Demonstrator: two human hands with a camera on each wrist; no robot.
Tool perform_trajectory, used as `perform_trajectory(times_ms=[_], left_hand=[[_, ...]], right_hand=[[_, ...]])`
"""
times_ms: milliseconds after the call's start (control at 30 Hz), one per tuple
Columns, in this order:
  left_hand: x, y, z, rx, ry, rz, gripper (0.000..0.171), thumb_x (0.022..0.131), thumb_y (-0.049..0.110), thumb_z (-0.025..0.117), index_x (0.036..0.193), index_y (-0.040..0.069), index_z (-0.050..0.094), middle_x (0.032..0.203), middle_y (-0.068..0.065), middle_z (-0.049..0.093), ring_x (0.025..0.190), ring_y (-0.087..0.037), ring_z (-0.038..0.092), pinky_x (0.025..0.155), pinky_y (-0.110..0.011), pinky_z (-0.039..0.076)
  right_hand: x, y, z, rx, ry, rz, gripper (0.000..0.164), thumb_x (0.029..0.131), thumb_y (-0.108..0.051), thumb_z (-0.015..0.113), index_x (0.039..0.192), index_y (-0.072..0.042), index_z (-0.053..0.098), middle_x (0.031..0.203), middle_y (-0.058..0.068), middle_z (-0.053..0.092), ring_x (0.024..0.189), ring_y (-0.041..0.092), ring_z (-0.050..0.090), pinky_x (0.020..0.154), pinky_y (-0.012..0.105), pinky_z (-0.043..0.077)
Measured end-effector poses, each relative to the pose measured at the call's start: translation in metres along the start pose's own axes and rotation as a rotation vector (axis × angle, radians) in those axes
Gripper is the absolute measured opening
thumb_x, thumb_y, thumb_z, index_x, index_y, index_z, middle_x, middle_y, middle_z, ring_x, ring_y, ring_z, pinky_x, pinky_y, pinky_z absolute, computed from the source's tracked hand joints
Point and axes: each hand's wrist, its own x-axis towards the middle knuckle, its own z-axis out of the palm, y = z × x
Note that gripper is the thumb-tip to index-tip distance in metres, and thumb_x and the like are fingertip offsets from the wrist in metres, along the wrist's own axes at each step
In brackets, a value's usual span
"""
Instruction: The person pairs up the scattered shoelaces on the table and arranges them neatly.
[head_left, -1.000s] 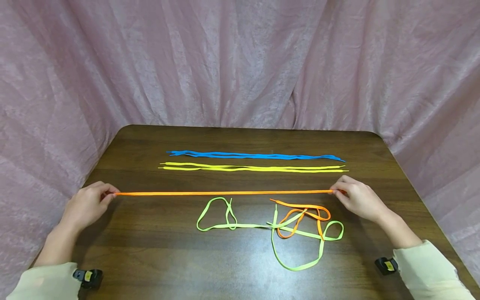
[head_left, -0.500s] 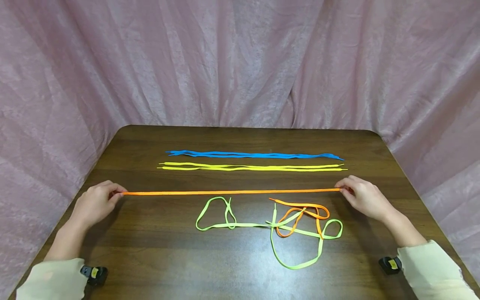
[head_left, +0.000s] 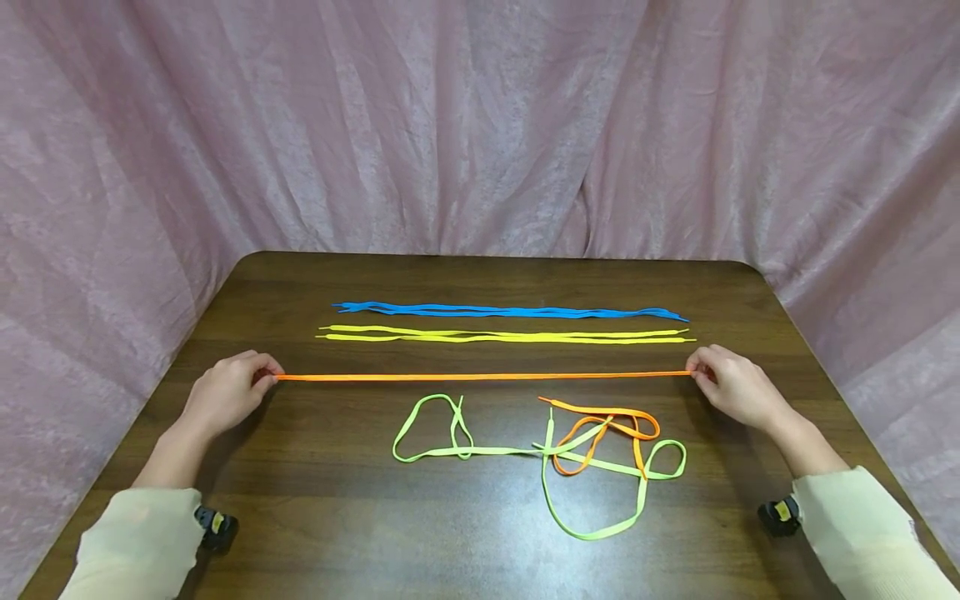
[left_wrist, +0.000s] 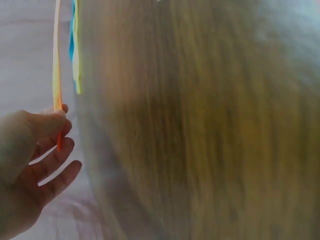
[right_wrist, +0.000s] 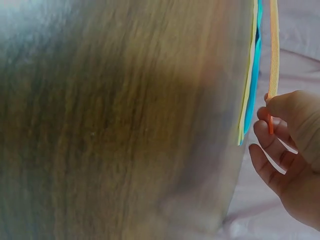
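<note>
An orange shoelace [head_left: 480,377] is stretched straight from side to side in the head view. My left hand [head_left: 232,390] pinches its left end between thumb and forefinger, the tip poking out below in the left wrist view [left_wrist: 59,142]. At the other end, my right hand [head_left: 738,390] pinches the lace the same way. Nearer the camera, a second orange shoelace [head_left: 637,413] lies loosely looped, tangled with light green shoelaces [head_left: 600,532] on the table. Beyond the stretched lace, two yellow shoelaces [head_left: 510,337] lie side by side.
Blue shoelaces [head_left: 480,312] run parallel behind the yellow ones. The dark wooden table [head_left: 360,533] has rounded far corners. A pink curtain [head_left: 480,125] hangs around its far side and flanks. Black wrist cameras [head_left: 217,530] sit at both sleeves.
The stretched orange shoelace has moved right and slightly away toward the yellow ones, both hands going with it. The left hand has travelled farther right than the right hand. The other laces lie unchanged.
</note>
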Motion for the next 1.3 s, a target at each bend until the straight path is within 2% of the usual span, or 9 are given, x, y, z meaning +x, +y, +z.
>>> perform_trajectory(times_ms=[200, 400, 833, 1067, 1300], left_hand=[[0.015, 0.0, 0.009, 0.002, -0.004, 0.002, 0.005, 0.083, 0.011, 0.064, 0.087, 0.014, 0.064, 0.081, -0.004, 0.062, 0.064, -0.021, 0.053, 0.051, -0.039, 0.04], [0.026, 0.0, 0.016, 0.01, -0.015, -0.002, 0.004, 0.083, 0.012, 0.065, 0.086, 0.014, 0.063, 0.075, -0.001, 0.058, 0.062, -0.018, 0.05, 0.05, -0.036, 0.038], [0.041, 0.003, 0.02, 0.019, -0.028, -0.013, 0.006, 0.084, 0.015, 0.064, 0.085, 0.01, 0.062, 0.079, -0.003, 0.059, 0.063, -0.021, 0.051, 0.052, -0.039, 0.04], [0.048, 0.008, 0.025, 0.02, -0.024, -0.013, 0.006, 0.083, 0.016, 0.066, 0.083, 0.011, 0.064, 0.079, -0.002, 0.057, 0.067, -0.024, 0.055, 0.055, -0.042, 0.042], [0.052, 0.013, 0.028, 0.01, -0.035, -0.014, 0.005, 0.083, 0.015, 0.066, 0.085, 0.01, 0.064, 0.079, -0.002, 0.056, 0.068, -0.022, 0.054, 0.055, -0.04, 0.042]], right_hand=[[0.002, 0.01, 0.007, -0.003, -0.026, 0.034, 0.019, 0.07, 0.006, 0.067, 0.079, -0.009, 0.06, 0.073, -0.003, 0.051, 0.063, 0.009, 0.046, 0.052, 0.028, 0.039], [0.005, 0.016, 0.013, -0.002, -0.028, 0.034, 0.02, 0.07, 0.006, 0.066, 0.08, -0.009, 0.057, 0.071, -0.002, 0.051, 0.063, 0.01, 0.046, 0.052, 0.027, 0.038], [0.014, 0.025, 0.016, -0.006, -0.06, 0.081, 0.018, 0.072, 0.006, 0.065, 0.078, -0.008, 0.055, 0.071, 0.0, 0.05, 0.062, 0.012, 0.045, 0.052, 0.029, 0.037], [0.016, 0.029, 0.015, -0.005, -0.126, 0.157, 0.013, 0.074, 0.003, 0.062, 0.079, -0.007, 0.055, 0.072, 0.003, 0.05, 0.063, 0.016, 0.047, 0.054, 0.031, 0.037], [0.016, 0.033, 0.014, -0.003, -0.155, 0.187, 0.011, 0.075, 0.002, 0.062, 0.079, -0.006, 0.055, 0.073, 0.004, 0.05, 0.063, 0.016, 0.046, 0.054, 0.032, 0.037]])
